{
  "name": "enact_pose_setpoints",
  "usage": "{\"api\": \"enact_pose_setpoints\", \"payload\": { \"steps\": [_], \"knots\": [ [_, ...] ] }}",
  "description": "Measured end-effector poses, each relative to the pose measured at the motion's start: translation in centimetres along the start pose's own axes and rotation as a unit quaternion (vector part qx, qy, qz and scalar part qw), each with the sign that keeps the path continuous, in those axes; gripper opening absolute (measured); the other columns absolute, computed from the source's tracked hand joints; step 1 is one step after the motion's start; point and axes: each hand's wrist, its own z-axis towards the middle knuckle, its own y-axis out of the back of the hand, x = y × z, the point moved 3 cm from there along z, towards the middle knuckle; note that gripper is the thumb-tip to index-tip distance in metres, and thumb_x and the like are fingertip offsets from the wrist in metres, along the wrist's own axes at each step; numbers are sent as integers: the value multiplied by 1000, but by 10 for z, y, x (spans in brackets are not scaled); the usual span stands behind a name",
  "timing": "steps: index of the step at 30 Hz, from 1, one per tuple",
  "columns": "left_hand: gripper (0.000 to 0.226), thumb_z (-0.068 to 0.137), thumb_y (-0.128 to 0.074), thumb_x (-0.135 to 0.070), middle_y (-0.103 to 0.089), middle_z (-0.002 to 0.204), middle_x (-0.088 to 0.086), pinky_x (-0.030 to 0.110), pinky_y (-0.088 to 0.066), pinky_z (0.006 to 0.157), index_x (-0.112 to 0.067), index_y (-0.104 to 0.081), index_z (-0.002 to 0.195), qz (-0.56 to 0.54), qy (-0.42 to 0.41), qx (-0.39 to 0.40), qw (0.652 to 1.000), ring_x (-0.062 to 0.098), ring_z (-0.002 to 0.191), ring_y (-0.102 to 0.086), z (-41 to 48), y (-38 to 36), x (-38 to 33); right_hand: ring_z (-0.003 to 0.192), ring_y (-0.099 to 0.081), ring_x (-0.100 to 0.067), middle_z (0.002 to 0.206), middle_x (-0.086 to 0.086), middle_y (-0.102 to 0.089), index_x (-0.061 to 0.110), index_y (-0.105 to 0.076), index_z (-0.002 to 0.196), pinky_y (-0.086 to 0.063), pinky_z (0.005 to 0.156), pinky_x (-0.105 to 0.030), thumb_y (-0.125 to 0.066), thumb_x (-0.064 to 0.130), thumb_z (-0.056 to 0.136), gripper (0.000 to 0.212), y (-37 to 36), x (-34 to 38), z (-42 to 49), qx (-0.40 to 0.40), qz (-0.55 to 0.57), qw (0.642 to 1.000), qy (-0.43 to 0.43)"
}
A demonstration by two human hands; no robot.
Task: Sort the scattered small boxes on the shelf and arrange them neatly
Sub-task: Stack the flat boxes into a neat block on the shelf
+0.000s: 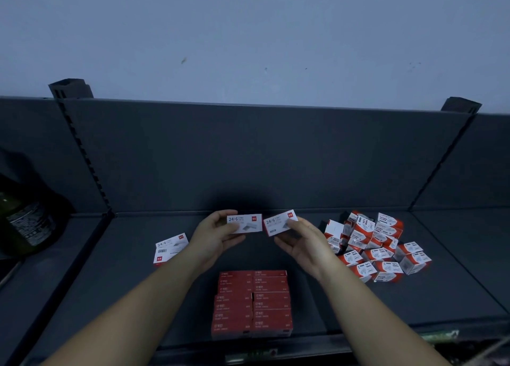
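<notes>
One staple box lies loose on the shelf at left. Left hand has fingers clamped on a white box. Right hand pinches a second box, tilted a bit. Both run long-side left-right. The red stack sits straight below the hands, nearer me, so I'd say either's equally close. The jumbled pile is off right.

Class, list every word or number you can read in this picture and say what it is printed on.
"24/6": box held by the left hand.
"24/6": second box held by the right hand.
"24/6": loose box lying on the shelf, at left.
Smaller print on these three: too small to read.
Red stack: print too blurred.
Right pile: print too small.
Bottle label: unreadable.
</notes>
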Motion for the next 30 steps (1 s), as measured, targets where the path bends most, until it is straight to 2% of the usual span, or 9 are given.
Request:
{"api": "enact_pose_setpoints", "payload": {
  "steps": [3, 12, 17, 20, 22, 24, 27, 30],
  "knots": [
    [29, 91, -57, 10, -64, 117, 19, 35, -60, 81, -5, -57, 116, -3, -3, -1, 1000, 30, 103, -68, -2, -3, 1, 94, -72, -30, 98, -18, -73, 5, -61, 93, -59, 75, -38, -54, 6, 98, 8, -2, 1, 0, 0, 14, 1000, 4],
    [37, 89, -50, 18, -64, 119, 20, 35, -60, 81, -3, -55, 120, -21, -4, 12, 1000, 33, 108, -66, -3, -3, -2, 100, -71, -31, 104, -19, -72, 4, -61, 99, -59, 82, -40, -54, 6, 98, 7, -1, 1, 3, 6, 10, 1000, 9],
    [26, 92, -60, 1, -73, 106, 12, 26, -57, 72, -8, -61, 116, -8, -22, -32, 999, 19, 92, -71, 0, 4, -4, 101, -70, -32, 103, -20, -72, 5, -62, 97, -59, 80, -40, -56, 5, 97, 6, 0, 0, 5, -3, 22, 1000, 6],
    [11, 93, -59, -5, -72, 93, 10, 23, -53, 70, -7, -67, 102, -38, -18, -61, 997, 11, 75, -65, 2, 8, -5, 97, -71, -32, 100, -19, -72, 5, -62, 95, -60, 77, -39, -56, 4, 96, 6, -1, 0, 6, -11, 32, 999, 8],
    [13, 97, -56, -11, -70, 95, 12, 29, -54, 76, -5, -66, 102, -69, -1, -64, 996, 16, 81, -66, 3, 10, -6, 96, -70, -32, 99, -18, -72, 6, -62, 94, -60, 77, -39, -55, 4, 96, 7, -2, -1, 6, -13, 34, 999, 13],
    [23, 100, -53, -22, -70, 107, 12, 34, -54, 82, -8, -64, 114, -57, 10, -45, 997, 21, 96, -66, 1, 12, -6, 97, -69, -32, 99, -18, -71, 6, -62, 95, -60, 77, -40, -55, 4, 96, 7, -4, -2, 5, -14, 33, 999, 17],
    [33, 100, -47, -37, -68, 119, 7, 38, -54, 81, -18, -58, 124, -26, 19, 8, 999, 24, 103, -66, -5, 12, -5, 99, -69, -33, 102, -20, -70, 5, -62, 94, -59, 78, -39, -54, 3, 97, 8, -6, -4, 2, -11, 34, 999, 15],
    [33, 100, -41, -42, -68, 121, 7, 46, -58, 80, -25, -53, 125, -12, 30, 45, 998, 36, 105, -68, -10, 9, -4, 95, -71, -32, 102, -20, -71, 4, -62, 97, -59, 78, -40, -52, 1, 97, 10, -11, -6, 0, 1, 28, 999, 15]
  ]
}}
